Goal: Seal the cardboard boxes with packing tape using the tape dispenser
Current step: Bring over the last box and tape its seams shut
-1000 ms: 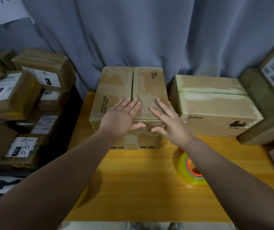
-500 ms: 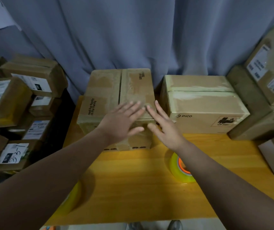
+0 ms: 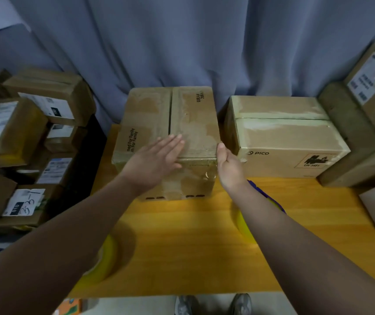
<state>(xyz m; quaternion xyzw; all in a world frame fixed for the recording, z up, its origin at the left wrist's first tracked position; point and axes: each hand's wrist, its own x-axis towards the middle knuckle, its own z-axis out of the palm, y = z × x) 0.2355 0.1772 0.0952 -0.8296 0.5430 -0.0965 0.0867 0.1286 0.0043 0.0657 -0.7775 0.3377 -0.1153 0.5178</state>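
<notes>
Yellow table [image 3: 182, 237] holds box [image 3: 150, 114] under flat left hand [image 3: 152, 162].

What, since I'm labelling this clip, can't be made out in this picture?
Head view:
- Tape roll: mostly hidden under the right forearm.
- Second yellow roll: partly covered by the left forearm, blurred.
- Right hand: its grip at the box corner is unclear.
- Stacked-box labels: print too small.

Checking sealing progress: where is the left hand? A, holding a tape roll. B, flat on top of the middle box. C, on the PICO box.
B: the left hand lies with straight fingers on top of the middle box, while the right hand holds its front right corner.
</notes>
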